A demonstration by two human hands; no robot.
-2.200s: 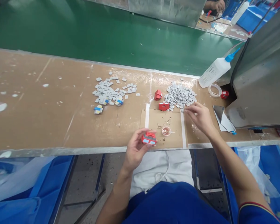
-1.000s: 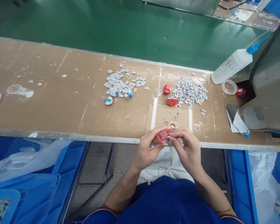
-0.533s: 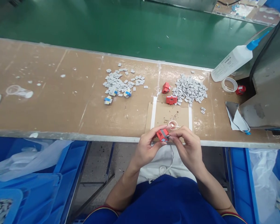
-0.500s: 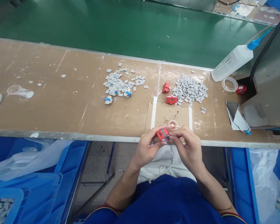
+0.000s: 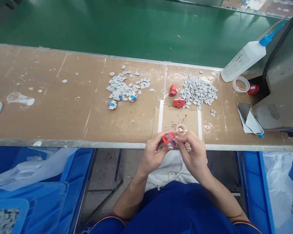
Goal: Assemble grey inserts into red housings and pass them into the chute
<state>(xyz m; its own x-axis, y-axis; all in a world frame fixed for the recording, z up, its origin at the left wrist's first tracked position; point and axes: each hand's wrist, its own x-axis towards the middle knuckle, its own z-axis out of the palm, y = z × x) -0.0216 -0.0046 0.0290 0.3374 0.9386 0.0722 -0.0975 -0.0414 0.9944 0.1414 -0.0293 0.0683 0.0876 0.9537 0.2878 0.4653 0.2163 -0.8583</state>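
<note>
My left hand (image 5: pixel 153 153) and my right hand (image 5: pixel 193 152) meet over the table's front edge. Both grip a small red block (image 5: pixel 168 139) with a grey strip across its top. My right fingertips press its right end. Just beyond my fingers, a small clear cup (image 5: pixel 181 129) with a thin utensil stands on a cardboard sheet (image 5: pixel 178 118). Two more red blocks (image 5: pixel 179 102) lie above that sheet, beside a heap of small grey pieces (image 5: pixel 197 91). A looser grey heap (image 5: pixel 120 89) lies to the left, with blue-and-yellow stacks (image 5: pixel 112 105) at its edge.
A white glue bottle with a blue nozzle (image 5: pixel 244 61) and a tape roll (image 5: pixel 241 84) stand by a steel housing (image 5: pixel 283 81) at right. A green conveyor belt (image 5: pixel 136 32) runs behind the table. Blue crates (image 5: pixel 9 214) sit below on both sides.
Since the oldest frame, my right hand has left the grey heap and joined my left on the red block. Over the last half second, the hands and block have barely moved.
</note>
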